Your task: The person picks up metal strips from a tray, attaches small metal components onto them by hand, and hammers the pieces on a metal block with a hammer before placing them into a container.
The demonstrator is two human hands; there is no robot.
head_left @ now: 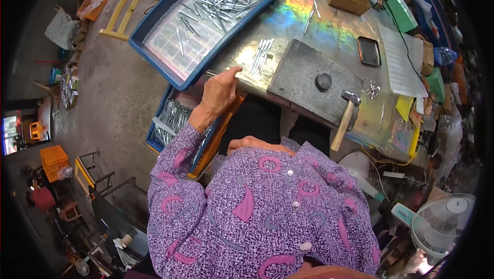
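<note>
left hand (220,91): curled at bench (332,29) edge, hold unclear | right hand (257,143): by shirt (280,196), grip can't be told | rods (261,56): few set out on bench, heap (234,3) left in tray (156,62); seemingly much remains | hammer (342,126): unheld

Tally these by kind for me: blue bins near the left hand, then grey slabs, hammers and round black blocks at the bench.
Blue bins: 2
Grey slab: 1
Hammer: 1
Round black block: 1
Total: 5
</note>
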